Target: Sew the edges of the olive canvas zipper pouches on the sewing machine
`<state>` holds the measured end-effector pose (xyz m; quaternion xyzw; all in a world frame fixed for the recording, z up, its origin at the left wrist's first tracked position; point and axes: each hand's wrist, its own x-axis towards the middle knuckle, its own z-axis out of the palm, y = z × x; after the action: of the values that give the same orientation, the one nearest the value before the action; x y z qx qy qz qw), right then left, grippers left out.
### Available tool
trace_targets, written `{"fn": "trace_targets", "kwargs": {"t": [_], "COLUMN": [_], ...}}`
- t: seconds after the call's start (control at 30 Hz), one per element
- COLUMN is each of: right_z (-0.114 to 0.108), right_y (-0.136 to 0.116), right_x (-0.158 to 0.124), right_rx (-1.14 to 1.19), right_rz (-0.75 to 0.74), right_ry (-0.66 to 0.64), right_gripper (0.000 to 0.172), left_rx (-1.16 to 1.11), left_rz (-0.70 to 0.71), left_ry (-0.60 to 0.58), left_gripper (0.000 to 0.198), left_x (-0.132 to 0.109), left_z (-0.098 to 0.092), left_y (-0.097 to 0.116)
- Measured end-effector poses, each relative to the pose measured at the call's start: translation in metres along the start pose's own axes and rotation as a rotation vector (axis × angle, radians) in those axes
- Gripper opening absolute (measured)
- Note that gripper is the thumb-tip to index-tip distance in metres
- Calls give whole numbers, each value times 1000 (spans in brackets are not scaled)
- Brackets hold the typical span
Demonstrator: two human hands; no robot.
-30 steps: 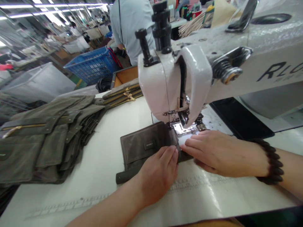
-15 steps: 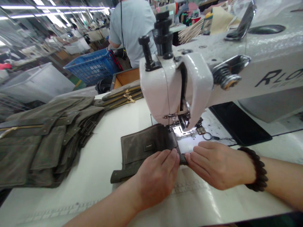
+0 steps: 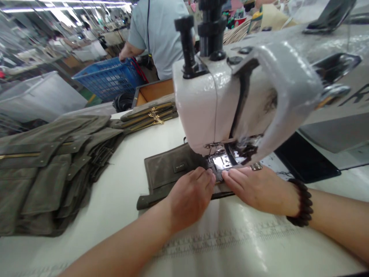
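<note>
A dark olive fabric bag panel with a small stitched label lies flat at the sewing machine, its right edge by the presser foot. My left hand is closed, fingertips pressed together on the panel just left of that edge. Opposite it, my right hand pinches the panel's edge near the lit needle plate; its fingertips almost meet those of my left hand. A folded strap end sticks out left along the panel's near side. Part of the panel is hidden under my hands.
Stacked olive bag pieces cover the table's left side, with zippered pieces behind. A black phone-like slab lies under the machine arm. A printed ruler crosses the near table. Beyond are a blue basket and a person.
Both hands and the panel's near edge have moved forward, closer to the needle. The machine looks larger as my view has shifted. The other person's arm now reaches toward the blue basket.
</note>
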<state>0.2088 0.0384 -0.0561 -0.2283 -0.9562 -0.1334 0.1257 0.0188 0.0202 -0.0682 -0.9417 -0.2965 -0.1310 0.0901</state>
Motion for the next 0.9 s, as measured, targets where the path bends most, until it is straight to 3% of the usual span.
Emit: {"fn": "trace_targets", "kwargs": {"t": [0.1, 0.2, 0.37, 0.47, 0.57, 0.7, 0.8, 0.9], "right_z": [-2, 1, 13, 12, -3, -26, -25, -11], "right_y": [2, 5, 8, 11, 21, 39, 35, 19], "right_x": [2, 0, -5, -6, -3, -4, -7, -6], "right_rx": [-35, -81, 129, 295, 515, 704, 469, 185], "right_rz": [56, 170, 421, 509, 515, 350, 273, 190], "right_ry": [77, 150, -47, -147, -243, -452, -316, -120], "right_gripper": [31, 24, 23, 25, 21, 21, 14, 14], "left_rx": [-74, -265, -774, -872, -790, -291, -10, 49], "left_rz": [-25, -141, -422, -480, -390, -125, -84, -120], "left_ry": [41, 5, -146, -211, -213, -228, -261, -215], "left_gripper": [24, 19, 15, 16, 17, 20, 23, 24], "left_x": [4, 9, 12, 12, 13, 14, 13, 11], "left_z": [2, -2, -7, -6, -7, -12, -14, -14], "left_y": [-8, -19, -45, -55, -51, -24, -5, 0]}}
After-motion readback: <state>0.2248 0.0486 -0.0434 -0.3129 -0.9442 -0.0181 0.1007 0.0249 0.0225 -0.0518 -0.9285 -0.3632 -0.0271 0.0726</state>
